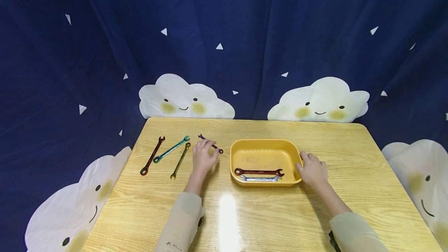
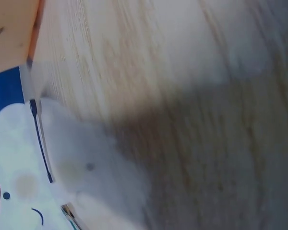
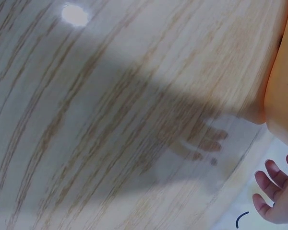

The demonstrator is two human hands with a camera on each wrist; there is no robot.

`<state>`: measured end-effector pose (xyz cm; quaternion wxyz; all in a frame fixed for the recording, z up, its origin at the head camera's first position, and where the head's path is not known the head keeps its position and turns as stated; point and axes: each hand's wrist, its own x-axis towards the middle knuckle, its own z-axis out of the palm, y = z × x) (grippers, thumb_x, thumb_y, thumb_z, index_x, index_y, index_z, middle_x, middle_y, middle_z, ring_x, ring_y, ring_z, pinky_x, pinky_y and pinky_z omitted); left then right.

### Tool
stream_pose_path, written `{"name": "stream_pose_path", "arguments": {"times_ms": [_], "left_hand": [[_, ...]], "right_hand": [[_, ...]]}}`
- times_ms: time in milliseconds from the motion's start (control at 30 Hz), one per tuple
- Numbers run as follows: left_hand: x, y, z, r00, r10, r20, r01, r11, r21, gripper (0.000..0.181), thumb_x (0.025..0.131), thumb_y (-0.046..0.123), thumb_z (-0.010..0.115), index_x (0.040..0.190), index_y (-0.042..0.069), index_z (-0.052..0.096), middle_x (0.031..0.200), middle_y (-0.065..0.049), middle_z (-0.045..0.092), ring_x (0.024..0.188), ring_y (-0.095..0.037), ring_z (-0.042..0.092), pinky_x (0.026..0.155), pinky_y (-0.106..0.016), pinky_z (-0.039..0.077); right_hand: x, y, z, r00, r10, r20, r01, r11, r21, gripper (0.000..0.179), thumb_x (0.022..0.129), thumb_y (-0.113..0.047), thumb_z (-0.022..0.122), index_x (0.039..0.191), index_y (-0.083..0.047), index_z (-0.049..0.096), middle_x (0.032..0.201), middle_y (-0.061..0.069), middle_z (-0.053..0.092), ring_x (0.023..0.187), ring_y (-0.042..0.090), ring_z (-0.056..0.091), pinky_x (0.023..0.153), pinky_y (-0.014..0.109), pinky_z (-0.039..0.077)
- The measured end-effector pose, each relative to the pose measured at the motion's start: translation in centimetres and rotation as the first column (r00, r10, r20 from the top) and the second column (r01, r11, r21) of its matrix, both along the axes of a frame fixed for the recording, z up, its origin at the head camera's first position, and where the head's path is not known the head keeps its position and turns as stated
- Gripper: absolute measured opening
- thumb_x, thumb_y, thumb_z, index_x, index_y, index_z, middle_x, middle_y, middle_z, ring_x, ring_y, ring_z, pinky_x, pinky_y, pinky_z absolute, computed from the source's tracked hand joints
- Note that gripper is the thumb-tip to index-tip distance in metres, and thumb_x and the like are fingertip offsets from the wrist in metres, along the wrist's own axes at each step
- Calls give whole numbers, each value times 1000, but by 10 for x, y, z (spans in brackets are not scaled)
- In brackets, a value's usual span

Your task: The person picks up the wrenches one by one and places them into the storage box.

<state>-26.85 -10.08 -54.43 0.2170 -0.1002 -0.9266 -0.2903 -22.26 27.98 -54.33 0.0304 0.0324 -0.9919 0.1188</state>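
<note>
purple wrench [image 1: 216,148] is lying just beneath my left hand [image 1: 204,156], which is hovering loosely, gripping nothing, apparently lining up; my right hand [image 1: 314,169] is touching the yellow tray [image 1: 260,158], probably steadying it, grip unclear.

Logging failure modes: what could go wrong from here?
1. The slim purple wrench, partly hidden by the left hand, may slip if pinched off-center.
2. The yellow tray could slide if the right hand, at its right end, nudges it.
3. Anything dropped inside might knock the red wrench and silver wrench.
</note>
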Motion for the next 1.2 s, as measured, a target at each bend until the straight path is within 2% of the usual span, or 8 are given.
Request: {"name": "stream_pose_path", "arguments": {"times_ms": [267, 500, 833, 1000, 1200], "left_hand": [[-2, -16, -7, 994, 53, -98, -49, 998, 43, 25, 76, 15, 68, 99, 6, 67, 102, -10, 62, 99, -28, 53, 91, -47, 35], [-2, -29, -13, 989, 88, -115, -81, 995, 66, 24, 77, 15, 69, 99, 6, 67, 103, -12, 63, 100, -30, 53, 91, -49, 35], [1, -48, -19, 983, 174, -50, -165, 973, 160, 23, 77, 9, 71, 99, 4, 67, 104, -14, 62, 104, -32, 52, 94, -52, 32], [1, -56, -23, 978, 208, -28, -201, 966, 164, 25, 77, 8, 72, 101, 2, 67, 107, -16, 62, 105, -35, 52, 93, -52, 33], [1, -62, -29, 971, 237, 43, -241, 951, 192, 27, 79, 11, 70, 105, 2, 66, 112, -16, 60, 110, -34, 49, 97, -51, 30]], "right_hand": [[0, -1, 1, 1000, -1, 15, 1, 1000, -7, 41, 92, -27, 43, 124, -3, 41, 117, 26, 48, 104, 45, 46, 83, 62, 33], [0, -1, 2, 1000, -7, 21, 7, 1000, -8, 42, 92, -27, 44, 125, -3, 40, 118, 27, 47, 105, 46, 46, 83, 62, 33], [1, -1, 1, 1000, -7, 20, 7, 1000, -4, 41, 92, -27, 44, 125, -3, 40, 118, 26, 48, 103, 46, 47, 82, 63, 33], [1, -1, 2, 1000, -9, 24, 9, 1000, -7, 41, 92, -27, 44, 125, -3, 40, 118, 26, 48, 103, 46, 47, 82, 63, 33], [1, -2, 3, 1000, -8, 16, 8, 1000, -10, 40, 92, -27, 44, 124, -3, 41, 117, 26, 48, 102, 46, 48, 81, 62, 34]]}}
